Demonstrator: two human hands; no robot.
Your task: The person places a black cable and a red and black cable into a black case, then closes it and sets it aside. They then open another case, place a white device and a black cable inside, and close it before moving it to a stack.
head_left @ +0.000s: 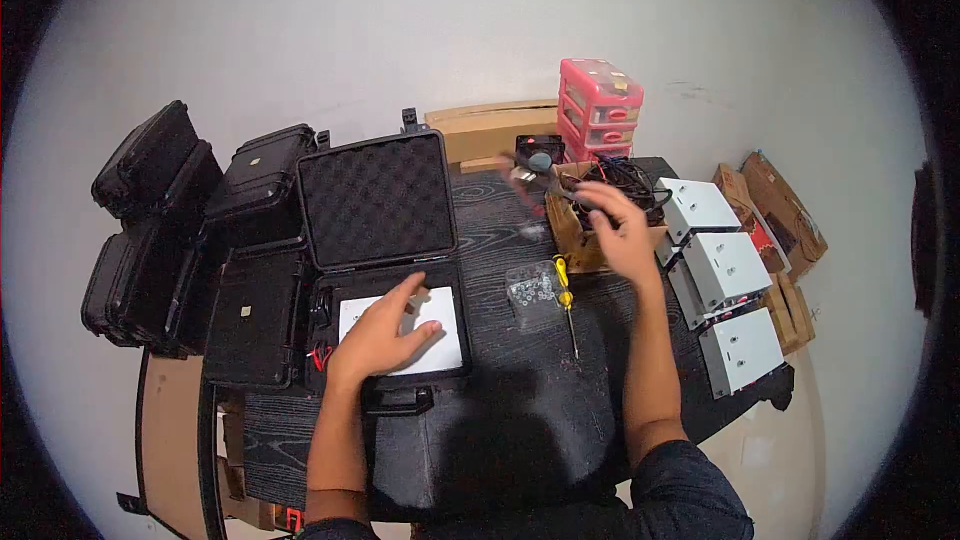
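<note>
- White panel (445, 330) lies inside the open black case (453, 202) on the dark bench (490, 420).
- Left hand (380, 338) is over the panel, its grip released, fingers and thumb apart.
- Right hand (622, 235) is raised by a cardboard box (575, 243) of cables (625, 180); a blurred dark object (540, 172) is at its fingertips, and whether the grip holds it, I cannot tell.

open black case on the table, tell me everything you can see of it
The open black case looks like hard plastic. Its raised lid leans back, lined with dark, bumpy foam, latches at the top edge. The base lies flat on the dark table, handle at the front, holding a white panel. The left hand covers part; contact is unclear.
</note>
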